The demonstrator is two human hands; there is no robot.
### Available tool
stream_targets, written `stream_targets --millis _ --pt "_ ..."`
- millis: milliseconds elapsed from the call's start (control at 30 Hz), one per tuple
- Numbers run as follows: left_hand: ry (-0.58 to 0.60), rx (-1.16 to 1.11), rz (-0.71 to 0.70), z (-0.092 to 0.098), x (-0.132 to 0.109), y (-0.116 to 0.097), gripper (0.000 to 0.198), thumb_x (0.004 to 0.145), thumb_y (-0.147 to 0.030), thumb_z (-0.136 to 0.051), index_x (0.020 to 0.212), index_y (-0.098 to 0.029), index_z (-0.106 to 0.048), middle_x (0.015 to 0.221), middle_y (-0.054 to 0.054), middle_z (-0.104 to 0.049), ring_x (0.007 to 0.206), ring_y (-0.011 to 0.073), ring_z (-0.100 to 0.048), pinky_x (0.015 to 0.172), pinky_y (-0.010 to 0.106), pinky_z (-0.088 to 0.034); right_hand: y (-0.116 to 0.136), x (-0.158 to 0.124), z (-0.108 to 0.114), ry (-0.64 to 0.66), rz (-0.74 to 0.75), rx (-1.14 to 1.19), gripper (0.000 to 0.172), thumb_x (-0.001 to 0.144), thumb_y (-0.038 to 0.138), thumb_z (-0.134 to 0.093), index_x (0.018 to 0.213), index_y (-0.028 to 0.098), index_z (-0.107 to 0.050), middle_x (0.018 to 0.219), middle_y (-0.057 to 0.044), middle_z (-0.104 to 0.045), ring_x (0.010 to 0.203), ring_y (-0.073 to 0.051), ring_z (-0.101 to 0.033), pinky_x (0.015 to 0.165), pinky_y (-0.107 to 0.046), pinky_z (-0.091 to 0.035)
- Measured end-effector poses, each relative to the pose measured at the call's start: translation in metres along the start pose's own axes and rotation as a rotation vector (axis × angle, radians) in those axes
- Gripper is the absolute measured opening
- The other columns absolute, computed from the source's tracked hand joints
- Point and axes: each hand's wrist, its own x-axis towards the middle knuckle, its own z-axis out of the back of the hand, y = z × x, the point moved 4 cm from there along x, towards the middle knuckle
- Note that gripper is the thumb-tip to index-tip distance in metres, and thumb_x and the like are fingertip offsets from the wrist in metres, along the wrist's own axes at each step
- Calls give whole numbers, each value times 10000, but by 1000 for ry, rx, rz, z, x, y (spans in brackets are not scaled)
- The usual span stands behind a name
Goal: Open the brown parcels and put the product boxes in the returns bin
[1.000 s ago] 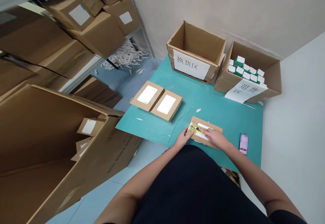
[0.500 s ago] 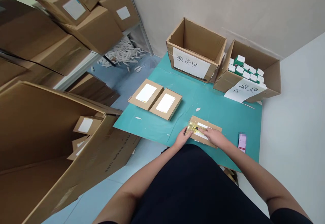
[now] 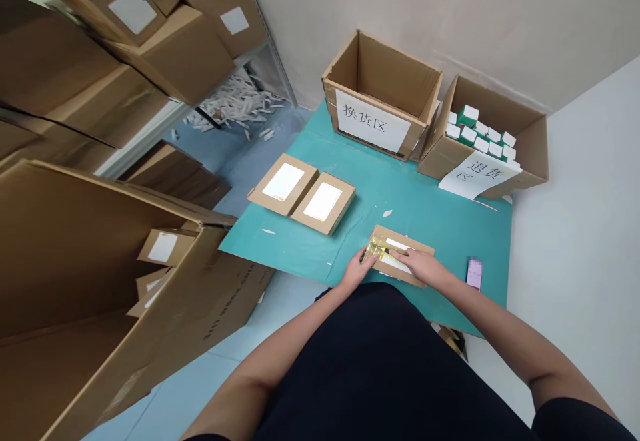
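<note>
Left hand [image 3: 356, 271] grips taped mailer [image 3: 403, 258] | right hand [image 3: 423, 266] flat | carton [image 3: 440, 161]: green-white boxes [image 3: 480, 136] (upright)

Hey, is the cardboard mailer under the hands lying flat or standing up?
Lying flat: the cardboard mailer rests on the teal mat, its wide white-labelled face upward.

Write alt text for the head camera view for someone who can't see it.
The left hand and right hand work on a flat cardboard mailer with yellow tape on a green mat. Two more mailers lie nearby; beyond stand two open cardboard boxes, one holding small white-and-green cartons.
</note>
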Motion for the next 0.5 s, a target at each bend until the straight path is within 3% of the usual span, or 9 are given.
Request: stream_targets --millis 333,500 --pt "4 50 -44 1 -2 -7 603 781 -478 -734 1285 -155 -663 1287 112 -708 1206 330 -643 1075 434 -475 -2 -3 3 69 -24 -18 650 991 126 -359 1578 402 -308 1163 -95 -656 963 -244 -634 785 -292 -406" --pt "29 46 -61 1 -3 -7 617 778 -508 -729 1290 -170 -658 1293 106 -705 1201 326 -647 1062 424 -479 -7 -7 -2 21 -52 42 610 987 147 -385 1543 399 -392 1165 -83 -670 984 -248 -631 823 -304 -419"
